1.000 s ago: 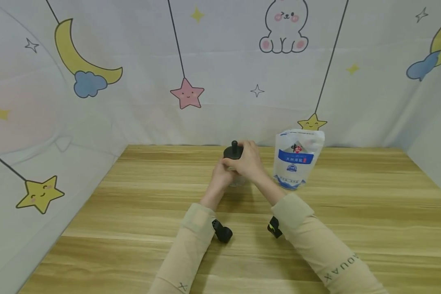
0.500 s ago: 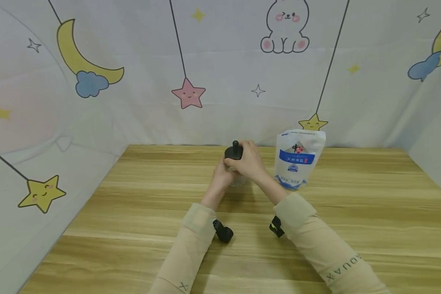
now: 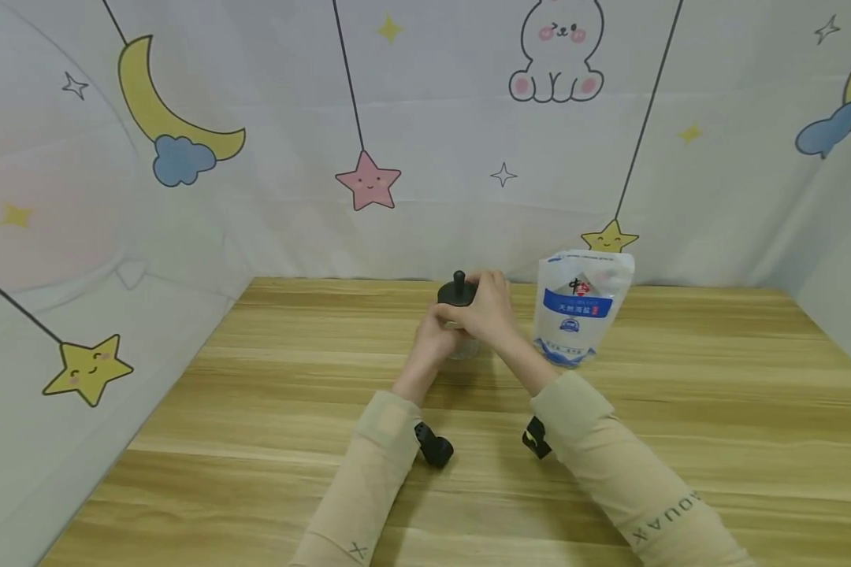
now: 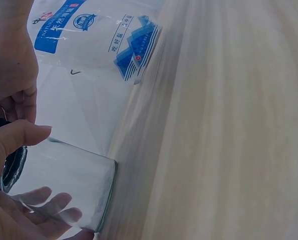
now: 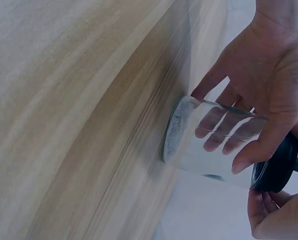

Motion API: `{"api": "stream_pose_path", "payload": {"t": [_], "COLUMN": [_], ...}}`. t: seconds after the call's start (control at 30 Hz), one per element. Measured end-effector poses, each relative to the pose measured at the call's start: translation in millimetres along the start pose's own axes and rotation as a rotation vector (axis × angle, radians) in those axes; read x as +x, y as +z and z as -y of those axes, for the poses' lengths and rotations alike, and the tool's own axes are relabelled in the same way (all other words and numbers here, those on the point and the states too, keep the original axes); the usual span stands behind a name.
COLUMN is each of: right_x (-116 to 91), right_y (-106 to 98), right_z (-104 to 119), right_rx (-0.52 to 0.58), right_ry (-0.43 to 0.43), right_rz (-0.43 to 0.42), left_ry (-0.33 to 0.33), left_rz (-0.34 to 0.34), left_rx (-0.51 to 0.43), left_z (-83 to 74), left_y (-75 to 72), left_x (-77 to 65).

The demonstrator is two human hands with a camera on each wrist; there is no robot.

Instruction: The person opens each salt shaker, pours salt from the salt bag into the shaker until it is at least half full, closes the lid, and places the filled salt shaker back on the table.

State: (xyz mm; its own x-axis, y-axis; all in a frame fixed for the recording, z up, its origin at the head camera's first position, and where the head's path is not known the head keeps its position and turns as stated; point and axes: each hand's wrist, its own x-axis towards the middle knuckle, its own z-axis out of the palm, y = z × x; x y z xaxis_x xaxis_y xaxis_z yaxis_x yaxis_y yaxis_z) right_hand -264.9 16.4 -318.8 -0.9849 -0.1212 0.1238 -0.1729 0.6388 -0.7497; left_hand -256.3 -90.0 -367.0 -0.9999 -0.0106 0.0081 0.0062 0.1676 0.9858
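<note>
A clear glass jar (image 5: 204, 152) with a black lid (image 3: 457, 294) stands upright at the back of the wooden table, a knob rising from the lid. My left hand (image 3: 436, 337) is wrapped around the glass, its fingers showing through the clear wall in both wrist views. With thumb and fingers, my right hand (image 3: 488, 311) grips the lid's edge from the right. The jar's lower part (image 3: 464, 348) shows beneath the hands, and no contents are visible through the glass. Right of the jar stands a white and blue salt pouch (image 3: 577, 305).
Black wrist devices (image 3: 436, 449) sit by the sleeve cuffs, above the wooden table (image 3: 255, 441). A fabric backdrop (image 3: 440, 228) printed with stars, a moon and a bear closes off the back and sides.
The head view has shifted a little, so everything appears slightly farther right. Both hands keep their hold on the jar and lid, and the pouch stays in place.
</note>
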Motion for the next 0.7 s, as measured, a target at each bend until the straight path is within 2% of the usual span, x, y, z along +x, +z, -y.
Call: {"api": "stream_pose_path", "payload": {"t": [0.27, 0.7], "right_x": [-0.4, 1.0], "right_y": [-0.8, -1.3], "right_z": [-1.4, -2.5], "right_rx": [0.011, -0.003], "right_ry": [-0.019, -0.061], "right_rz": [-0.002, 0.016], "left_ry": [-0.035, -0.066], "left_rz": [-0.002, 0.011], "left_rx": [0.034, 0.028], "left_z": [-0.2, -0.2], "left_y": [0.6, -0.7], "left_x": [0.6, -0.3]}}
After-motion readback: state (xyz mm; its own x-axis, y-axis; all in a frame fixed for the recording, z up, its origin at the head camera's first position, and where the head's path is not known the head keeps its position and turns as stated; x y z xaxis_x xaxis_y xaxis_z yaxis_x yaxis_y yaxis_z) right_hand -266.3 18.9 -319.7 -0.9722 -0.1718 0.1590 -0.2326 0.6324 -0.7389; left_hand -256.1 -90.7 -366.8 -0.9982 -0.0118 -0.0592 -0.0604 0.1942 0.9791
